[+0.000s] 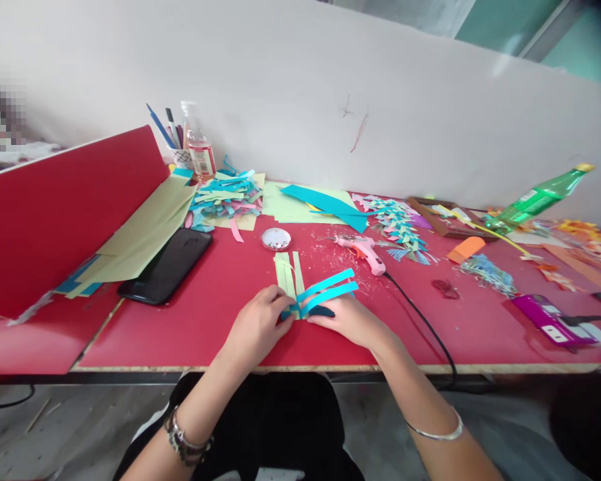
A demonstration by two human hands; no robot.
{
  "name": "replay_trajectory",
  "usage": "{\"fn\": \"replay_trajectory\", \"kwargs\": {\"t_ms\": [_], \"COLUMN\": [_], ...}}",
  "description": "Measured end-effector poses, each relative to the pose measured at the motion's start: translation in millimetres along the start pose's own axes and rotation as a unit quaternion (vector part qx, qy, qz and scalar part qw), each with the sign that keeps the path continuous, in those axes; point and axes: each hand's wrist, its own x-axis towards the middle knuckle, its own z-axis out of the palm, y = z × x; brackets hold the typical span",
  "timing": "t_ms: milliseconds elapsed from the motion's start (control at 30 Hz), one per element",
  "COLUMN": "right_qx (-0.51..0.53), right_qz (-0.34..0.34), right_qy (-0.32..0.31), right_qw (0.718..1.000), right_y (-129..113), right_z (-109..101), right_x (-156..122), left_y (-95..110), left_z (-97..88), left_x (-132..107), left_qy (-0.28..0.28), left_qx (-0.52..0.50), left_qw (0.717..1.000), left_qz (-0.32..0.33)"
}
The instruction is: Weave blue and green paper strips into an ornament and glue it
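The red-and-white label [203, 160] on the clear bottle [192, 125] is too small to read. Both curled, the left hand [262, 322] and right hand [351, 322] pinch crossed blue strips [330, 292] and pale-green strips [284, 272] between them, near the bench's [180, 337] front.

At the left, a red board [80, 220] is seen at a tilt, with pale sheets [140, 230] spread beside it and partly over a black phone [173, 267]. Behind, pens [160, 125] are held in a cup [181, 158], next to which a clear bottle [201, 157] is placed. A heap of cut strips [225, 197] is piled near the wall [260, 87], on which 2 thin marks [359, 133] can be seen. A white dish [276, 238] is set left of a pink glue gun [365, 252], whose black cord [421, 314] is draped over the table's front edge. At the right, a green bottle [538, 200], a brown tray [443, 226], an orange piece [465, 249] and a purple socket block [543, 318] are scattered.
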Motion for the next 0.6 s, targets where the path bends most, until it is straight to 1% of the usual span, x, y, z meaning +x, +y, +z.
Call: {"fn": "replay_trajectory", "kwargs": {"t_ms": [200, 267, 300, 367, 433, 467, 533, 567, 600], "right_qx": [0.005, 0.016, 0.027, 0.048, 0.056, 0.046, -0.018, -0.069, -0.126], "right_qz": [-0.022, -0.017, -0.008, 0.026, 0.066, 0.077, 0.076, 0.065, 0.047], "right_qy": [0.034, 0.046, 0.065, 0.145, 0.266, 0.335, 0.470, 0.521, 0.544], "right_qw": [0.999, 0.999, 0.997, 0.988, 0.960, 0.938, 0.879, 0.848, 0.828], "right_y": [-2.3, -3.4, -3.1, -0.6, 3.5, 5.2, 5.7, 4.0, 1.3], "right_z": [7.2, 7.9, 7.4, 4.7, 0.5, -1.5, -4.4, -4.8, -4.4], "right_x": [1.5, -1.1, -3.2, -8.3, -13.6, -15.9, -19.6, -21.0, -22.0], "left_y": [-0.5, -0.4, -0.5, -0.9, -1.4, -1.6, -1.9, -1.9, -1.7], "left_z": [-0.1, 0.1, 0.3, 1.1, 2.2, 2.9, 4.0, 4.5, 4.7], "left_x": [0.6, 0.3, 0.1, -0.3, -0.5, -0.6, -0.8, -0.9, -1.0], "left_qy": [0.004, 0.007, 0.009, 0.011, 0.010, 0.009, 0.007, 0.007, 0.007], "left_qx": [-0.002, 0.001, 0.003, 0.009, 0.014, 0.016, 0.020, 0.022, 0.025], "left_qw": [1.000, 1.000, 1.000, 1.000, 1.000, 1.000, 1.000, 1.000, 0.999], "left_qz": [0.007, 0.010, 0.012, 0.014, 0.013, 0.012, 0.014, 0.017, 0.020]}}
